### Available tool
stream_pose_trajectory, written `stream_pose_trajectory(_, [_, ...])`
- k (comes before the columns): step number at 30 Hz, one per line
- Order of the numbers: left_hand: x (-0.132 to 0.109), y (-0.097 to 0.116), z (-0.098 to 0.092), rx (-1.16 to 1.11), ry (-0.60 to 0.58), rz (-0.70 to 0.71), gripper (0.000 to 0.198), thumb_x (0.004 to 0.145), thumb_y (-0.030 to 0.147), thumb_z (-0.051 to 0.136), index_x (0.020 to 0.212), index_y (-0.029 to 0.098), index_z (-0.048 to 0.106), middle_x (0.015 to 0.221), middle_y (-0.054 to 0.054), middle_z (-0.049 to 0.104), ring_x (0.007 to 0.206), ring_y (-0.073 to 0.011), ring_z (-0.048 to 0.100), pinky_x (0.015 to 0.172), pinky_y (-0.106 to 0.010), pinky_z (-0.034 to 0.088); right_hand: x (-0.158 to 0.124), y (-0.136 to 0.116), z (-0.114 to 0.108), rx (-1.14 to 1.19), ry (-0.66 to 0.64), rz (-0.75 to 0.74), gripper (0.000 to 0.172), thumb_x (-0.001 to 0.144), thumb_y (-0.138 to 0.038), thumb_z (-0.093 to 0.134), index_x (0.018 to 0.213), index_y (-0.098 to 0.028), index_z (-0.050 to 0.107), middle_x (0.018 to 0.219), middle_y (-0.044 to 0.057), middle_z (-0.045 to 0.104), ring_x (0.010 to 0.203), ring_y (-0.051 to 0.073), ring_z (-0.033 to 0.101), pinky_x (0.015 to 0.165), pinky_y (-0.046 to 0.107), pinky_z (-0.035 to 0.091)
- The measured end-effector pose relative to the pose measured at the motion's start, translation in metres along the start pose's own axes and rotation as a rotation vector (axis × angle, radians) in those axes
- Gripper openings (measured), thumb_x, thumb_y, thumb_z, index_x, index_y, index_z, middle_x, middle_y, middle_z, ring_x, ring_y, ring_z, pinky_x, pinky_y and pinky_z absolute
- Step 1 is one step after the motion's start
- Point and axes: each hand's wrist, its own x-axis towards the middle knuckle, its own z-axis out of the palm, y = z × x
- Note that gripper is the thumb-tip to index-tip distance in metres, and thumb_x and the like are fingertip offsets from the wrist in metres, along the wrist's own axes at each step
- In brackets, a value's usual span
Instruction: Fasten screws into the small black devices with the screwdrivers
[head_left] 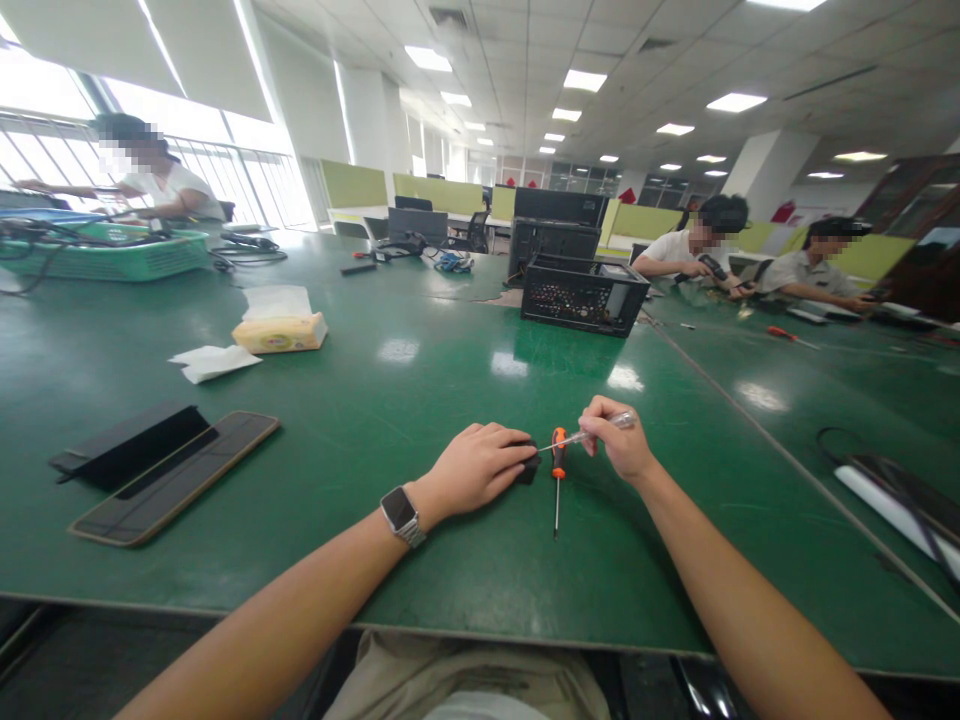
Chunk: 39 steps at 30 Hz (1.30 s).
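My left hand (480, 465), with a watch on its wrist, presses its fingers over a small black part (529, 470) on the green table (420, 570). What kind of part it is I cannot make out, since the fingers cover much of it. A clear-handled screwdriver (621, 421) is gripped in my right hand (611, 440), its thin shaft pointing left. The tip meets the right side of the black part. Between my hands lies an orange and black screwdriver (559, 455), its shaft toward me.
To the left lie a long dark panel (180, 480) and a folded black piece (135, 440). Behind them are a tissue pack (281, 332) and a green basket (112, 262). A black computer case (581, 295) stands ahead. Co-workers sit left and right.
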Motion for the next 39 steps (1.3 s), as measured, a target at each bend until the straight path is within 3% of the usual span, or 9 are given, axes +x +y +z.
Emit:
stream_pose_trajectory(7, [0.001,0.001,-0.001,0.0,-0.004,-0.001,0.032,0.097,0.032,0.04,0.123,0.029,0.058,0.129,-0.003,0.057,0.109,-0.0196,0.055,0.088,-0.034,0.044,0.0,-0.003,0.001,-0.018,-0.001,-0.011,0.026,0.075,-0.031,0.065,0.058,-0.02,0.05,0.044,-0.004,0.054,0.037,0.01,0.046,0.041,0.024,0.036])
stream_pose_trajectory(14, [0.0,0.0,-0.001,0.0,-0.001,-0.003,0.032,0.097,0.032,0.04,0.122,0.028,0.059,0.129,-0.004,0.058,0.108,-0.0198,0.056,0.088,-0.035,0.044,0.0,-0.015,-0.007,-0.086,-0.145,0.095,0.019,0.074,-0.032,0.069,0.07,-0.018,0.056,0.043,-0.004,0.056,0.036,0.01,0.047,0.039,0.022,0.035])
stream_pose_trajectory(24, [-0.001,0.0,-0.001,0.008,0.004,-0.001,0.032,0.096,0.031,0.041,0.123,0.028,0.058,0.129,-0.004,0.058,0.109,-0.0198,0.055,0.088,-0.034,0.044,0.001,-0.018,-0.009,-0.107,-0.119,0.174,0.029,0.073,-0.038,0.071,0.065,-0.018,0.052,0.045,-0.003,0.059,0.036,0.011,0.052,0.036,0.02,0.035])
stream_pose_trajectory(30, [-0.001,0.0,0.0,0.007,0.005,-0.01,0.032,0.096,0.031,0.041,0.124,0.026,0.057,0.129,-0.005,0.058,0.109,-0.0202,0.056,0.089,-0.035,0.045,0.001,-0.02,-0.012,-0.056,-0.179,0.215,0.027,0.072,-0.036,0.073,0.068,-0.018,0.054,0.046,-0.003,0.06,0.037,0.01,0.052,0.035,0.018,0.035])
stream_pose_trajectory(39, [0.0,0.001,0.0,0.004,0.015,-0.015,0.033,0.096,0.033,0.04,0.123,0.024,0.058,0.126,-0.007,0.06,0.108,-0.0204,0.058,0.089,-0.036,0.047,0.001,-0.019,-0.01,-0.126,-0.044,0.18,0.031,0.07,-0.042,0.075,0.062,-0.017,0.056,0.043,-0.003,0.057,0.033,0.01,0.049,0.032,0.02,0.033])
